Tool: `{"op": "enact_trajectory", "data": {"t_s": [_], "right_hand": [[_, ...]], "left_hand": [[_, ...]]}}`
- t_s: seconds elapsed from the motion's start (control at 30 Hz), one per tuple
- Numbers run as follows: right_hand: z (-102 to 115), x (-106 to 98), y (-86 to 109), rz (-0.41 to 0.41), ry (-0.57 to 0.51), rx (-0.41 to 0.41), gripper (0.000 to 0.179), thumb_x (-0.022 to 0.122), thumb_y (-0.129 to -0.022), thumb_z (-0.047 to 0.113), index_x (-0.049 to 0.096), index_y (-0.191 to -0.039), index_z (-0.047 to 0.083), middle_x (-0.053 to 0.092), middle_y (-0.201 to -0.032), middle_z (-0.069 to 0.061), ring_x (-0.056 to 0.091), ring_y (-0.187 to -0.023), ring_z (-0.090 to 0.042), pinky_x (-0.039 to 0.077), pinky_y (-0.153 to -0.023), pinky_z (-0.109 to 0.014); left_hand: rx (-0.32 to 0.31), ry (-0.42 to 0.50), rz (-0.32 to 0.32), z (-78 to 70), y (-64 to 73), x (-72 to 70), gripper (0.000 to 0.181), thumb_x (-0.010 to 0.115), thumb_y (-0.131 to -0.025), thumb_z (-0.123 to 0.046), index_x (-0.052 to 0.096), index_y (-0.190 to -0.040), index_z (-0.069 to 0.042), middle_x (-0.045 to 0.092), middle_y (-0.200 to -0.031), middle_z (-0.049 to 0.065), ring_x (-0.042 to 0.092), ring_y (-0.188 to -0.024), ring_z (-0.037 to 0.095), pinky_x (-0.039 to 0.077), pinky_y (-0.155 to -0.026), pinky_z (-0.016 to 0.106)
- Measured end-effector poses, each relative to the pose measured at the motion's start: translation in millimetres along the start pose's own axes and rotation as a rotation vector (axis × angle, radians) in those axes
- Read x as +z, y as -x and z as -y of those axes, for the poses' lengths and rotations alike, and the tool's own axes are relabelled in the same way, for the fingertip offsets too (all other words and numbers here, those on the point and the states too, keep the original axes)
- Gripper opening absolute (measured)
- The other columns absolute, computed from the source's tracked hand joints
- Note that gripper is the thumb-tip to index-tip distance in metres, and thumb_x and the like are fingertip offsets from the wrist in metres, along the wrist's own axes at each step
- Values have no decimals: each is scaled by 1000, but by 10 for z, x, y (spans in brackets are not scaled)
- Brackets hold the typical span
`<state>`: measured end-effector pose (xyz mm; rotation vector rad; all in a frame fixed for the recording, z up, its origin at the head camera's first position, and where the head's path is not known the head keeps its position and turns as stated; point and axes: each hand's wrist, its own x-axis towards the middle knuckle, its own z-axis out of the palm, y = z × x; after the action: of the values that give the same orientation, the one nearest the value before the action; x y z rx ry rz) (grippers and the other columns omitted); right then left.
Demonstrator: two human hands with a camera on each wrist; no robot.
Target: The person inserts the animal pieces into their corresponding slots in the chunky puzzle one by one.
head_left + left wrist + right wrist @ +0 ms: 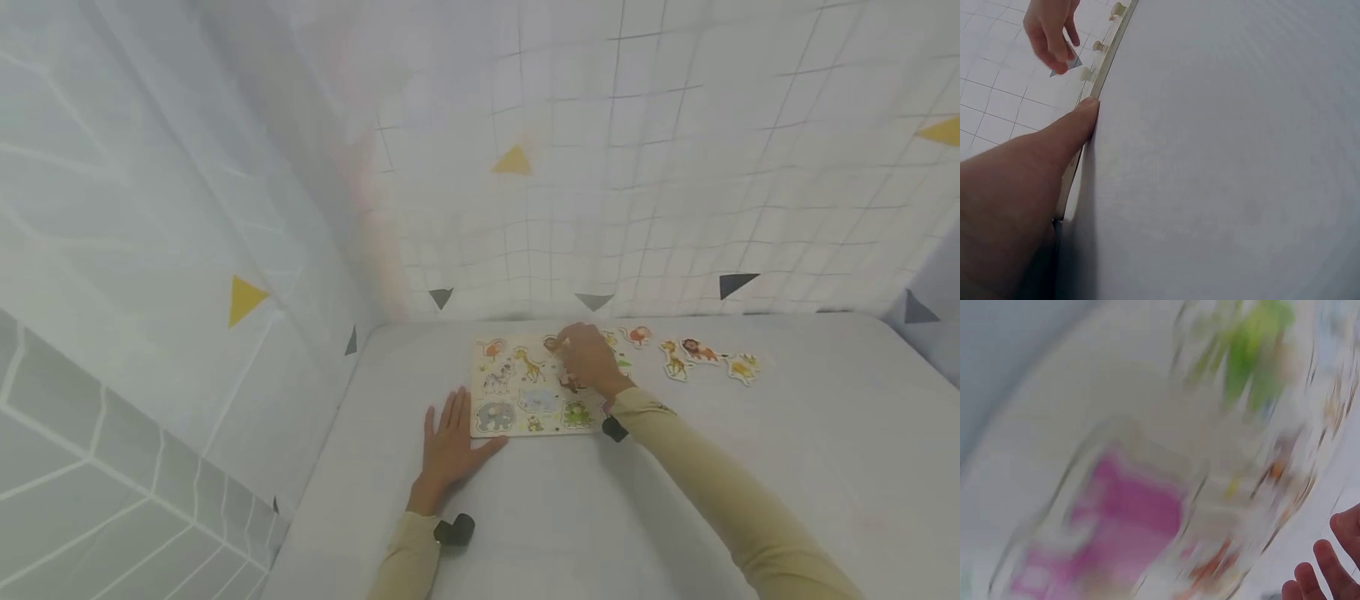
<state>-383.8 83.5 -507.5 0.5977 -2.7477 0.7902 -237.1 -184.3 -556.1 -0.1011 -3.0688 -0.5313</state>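
A wooden peg puzzle board (510,422) with animal pictures lies on the table. My left hand (448,450) rests at its lower left corner, fingers straight along the left side and thumb at the near edge. In the left wrist view, the left thumb (1063,134) presses against the board's side. Over the far part of the board, my right hand (590,358) hangs with fingers bent downward beside a lion picture (551,343). Nothing shows between its fingers in the wrist views. An elephant (495,417) and a frog (578,414) sit along the near side.
Loose animal pieces lie right of the board: a monkey (638,335), a giraffe (675,361), a lion (700,350) and a yellow animal (742,367). A patterned wall cloth (675,192) stands behind the table (540,517).
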Motion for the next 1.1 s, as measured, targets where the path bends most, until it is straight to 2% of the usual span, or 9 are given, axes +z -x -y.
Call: {"op": "enact_trajectory", "data": {"t_s": [0.1,0.2,0.3,0.43,0.53,0.67,0.8,1.0,1.1], "right_hand": [[-176,-127,19,-43,-54,61,20,59,-96,4,70,-110,-4,68,-121,-27,61,-113,-45,53,-96,-58],[-310,-250,22,-61,5,75,26,58,-95,5,66,-118,-6,65,-124,-30,59,-114,-48,52,-95,-60],[-431,-348,33,-53,75,92,37,59,-96,9,60,-130,-8,60,-131,-35,56,-119,-55,52,-95,-65],[-564,-439,110,0,100,151,50,57,-98,13,48,-140,-13,51,-140,-40,49,-126,-62,48,-100,-72],[-644,-482,207,42,188,111,43,54,-98,10,53,-131,-18,53,-135,-41,50,-126,-62,47,-103,-72],[-765,-498,319,64,347,-22,28,54,-97,6,65,-107,-17,61,-121,-38,56,-122,-56,48,-103,-69],[-833,-511,358,103,287,22,29,49,-100,7,60,-113,-16,58,-124,-36,52,-126,-52,42,-110,-69],[-950,-448,348,91,263,28,30,44,-101,9,56,-115,-14,60,-117,-34,56,-119,-51,41,-110,-68],[-935,-461,338,113,183,110,33,40,-101,10,53,-120,-14,56,-124,-36,50,-123,-58,39,-110,-71]], "left_hand": [[5,41,-8,-41,33,-71,108,61,-89,-70,17,-165,-6,16,-175,9,14,-164,30,3,-133,60],[3,35,-11,-56,51,-108,107,60,-90,-70,18,-165,-6,17,-175,10,16,-163,30,4,-133,60],[4,30,-16,-61,56,-127,106,59,-90,-70,18,-165,-6,18,-175,10,16,-163,30,5,-133,60],[10,40,-21,-60,48,-119,107,59,-90,-70,19,-164,-5,19,-174,10,17,-163,30,5,-133,60],[7,35,-14,-57,39,-100,107,59,-90,-71,18,-165,-6,18,-175,9,16,-163,30,5,-133,60],[2,33,-9,-58,38,-98,107,59,-90,-71,18,-165,-6,18,-175,9,16,-164,29,5,-133,60],[-4,29,1,-62,37,-105,108,58,-90,-72,17,-165,-7,17,-175,8,15,-164,29,4,-133,59],[-5,19,3,-62,26,-85,108,56,-90,-75,17,-165,-8,16,-175,7,14,-164,28,4,-134,58],[-7,23,-1,-60,32,-86,108,56,-89,-74,17,-165,-8,16,-175,7,14,-164,28,4,-134,58]]}}
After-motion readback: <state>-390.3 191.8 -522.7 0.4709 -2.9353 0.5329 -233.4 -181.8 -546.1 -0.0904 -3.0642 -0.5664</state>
